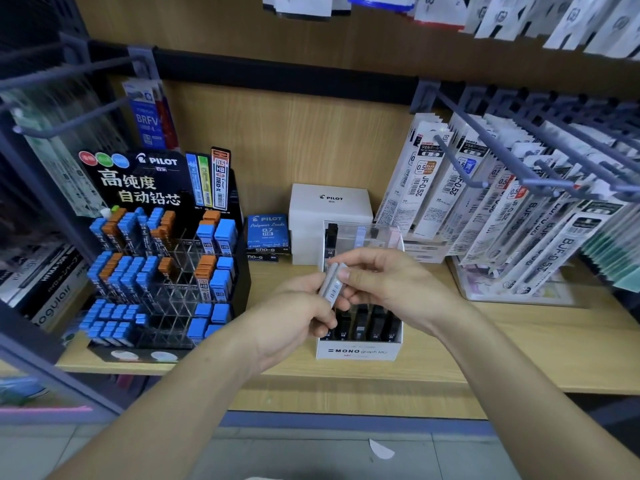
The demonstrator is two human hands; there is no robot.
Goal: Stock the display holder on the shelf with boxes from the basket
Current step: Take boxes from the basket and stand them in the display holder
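Both my hands meet over the white MONO graph display holder (358,351) on the wooden shelf. My left hand (298,313) and my right hand (384,282) together grip a few slim grey-white boxes (333,284), one with a barcode facing me. Several black boxes (363,325) stand in the holder's front row. One more black box (330,237) stands at its back left behind a clear divider. The basket is not in view.
A black Pilot lead display (162,258) with blue and orange cases stands to the left. Behind the holder sit a white Pilot box (329,206) and a blue Pilot carton (267,232). Refill packs (485,202) hang on pegs at the right. The shelf edge (346,382) runs below my wrists.
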